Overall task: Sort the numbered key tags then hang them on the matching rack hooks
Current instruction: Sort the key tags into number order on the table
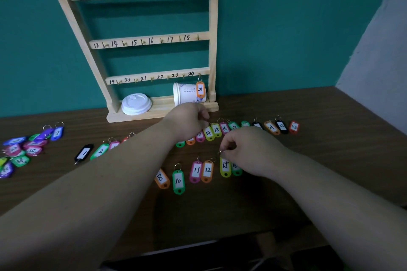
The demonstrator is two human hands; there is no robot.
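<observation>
Your view is dim and soft. Wide-angle distortion bows the pale wooden rack point(213, 28); shadow darkens the brown wooden table point(220, 215) nearest you.

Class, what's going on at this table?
A person is sorting numbered key tags on a table before a rack. The right hand pinches the ring of a yellow tag 15 in the near row; the left hand reaches into the far row. Orange tag 24 hangs on its hook; the other visible hooks are bare; loose tags lie at left.
</observation>
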